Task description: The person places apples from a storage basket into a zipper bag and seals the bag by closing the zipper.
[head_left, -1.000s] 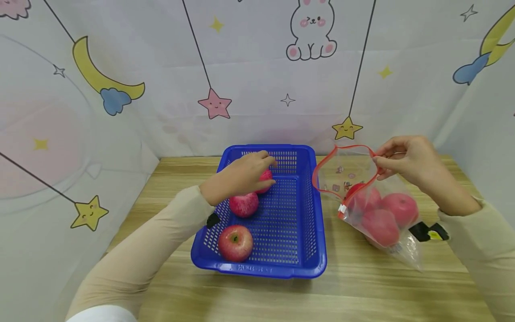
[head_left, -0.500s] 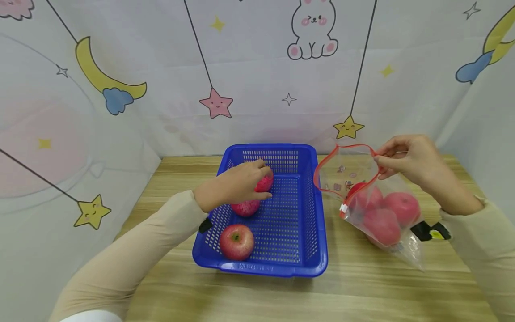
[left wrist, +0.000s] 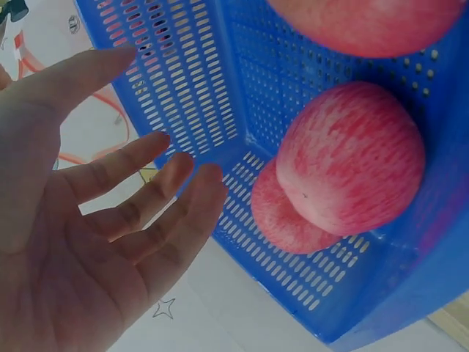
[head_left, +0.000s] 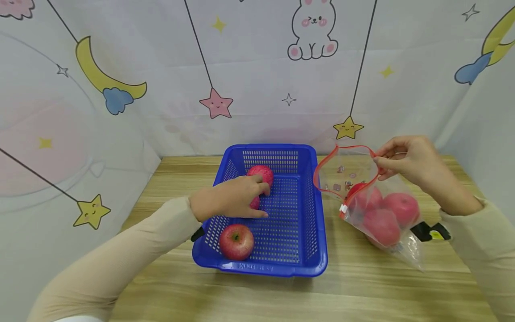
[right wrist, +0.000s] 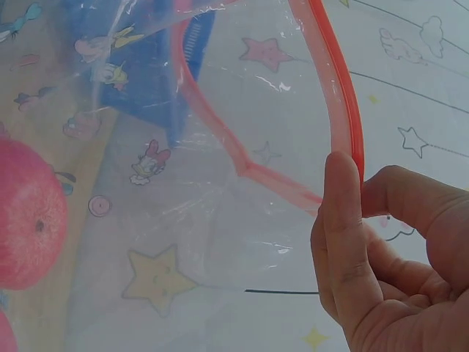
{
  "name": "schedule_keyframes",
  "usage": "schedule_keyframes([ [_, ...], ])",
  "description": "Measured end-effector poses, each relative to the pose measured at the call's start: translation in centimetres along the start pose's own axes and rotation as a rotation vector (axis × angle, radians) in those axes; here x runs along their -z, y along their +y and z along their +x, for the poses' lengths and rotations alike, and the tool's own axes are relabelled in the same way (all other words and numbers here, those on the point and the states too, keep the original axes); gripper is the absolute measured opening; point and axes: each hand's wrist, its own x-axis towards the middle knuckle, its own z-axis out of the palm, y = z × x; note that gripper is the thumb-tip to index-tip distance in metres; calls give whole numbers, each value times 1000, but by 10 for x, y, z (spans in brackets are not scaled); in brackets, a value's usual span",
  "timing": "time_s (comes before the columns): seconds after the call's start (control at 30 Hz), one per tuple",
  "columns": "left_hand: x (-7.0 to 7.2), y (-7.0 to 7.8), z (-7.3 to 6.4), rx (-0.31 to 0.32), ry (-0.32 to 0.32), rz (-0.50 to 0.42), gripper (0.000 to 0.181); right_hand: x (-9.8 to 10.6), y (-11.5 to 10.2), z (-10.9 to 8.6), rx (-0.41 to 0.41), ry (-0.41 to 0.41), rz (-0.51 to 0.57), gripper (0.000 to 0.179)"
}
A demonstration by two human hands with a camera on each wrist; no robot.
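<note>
Has drawn the left grip (head_left: 231,197), spread apart, back from the far apple (head_left: 260,173) to over the middle apple (head_left: 255,203), inside the left edge of the blue basket (head_left: 319,223). Holds the clear bag (head_left: 344,179) of apples (head_left: 381,227) clamped in the right grip (head_left: 410,161), toward the right edge of the bench (head_left: 306,304).

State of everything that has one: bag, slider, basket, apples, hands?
Bag, unzipped, mouth open
Slider, at the mouth's near corner
Basket, upright, partly filled
Basket apples, three, loose
Bagged apples, at least three visible
Left hand, above basket apples, empty
Right hand, pinching the bag's rim
</note>
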Motion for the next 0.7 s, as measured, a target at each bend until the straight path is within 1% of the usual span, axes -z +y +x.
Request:
schedule_keyframes([
  [0.13, -5, 1, -7, 9, -62, -33, 52, 1, 0, 0, -6, -6, 1, 21],
  [0.4, -12, 3, -18, -11, -142, -67, 54, 0, -1, -1, -6, -30, 30, 21],
  [0.6, -18, 3, -23, 0, -180, -133, 52, -1, -2, 0, -7, -38, 21, 21],
  [0.7, -22, 2, -25, 1, -191, -138, 52, -1, -3, 0, -9, -36, 6, 21],
])
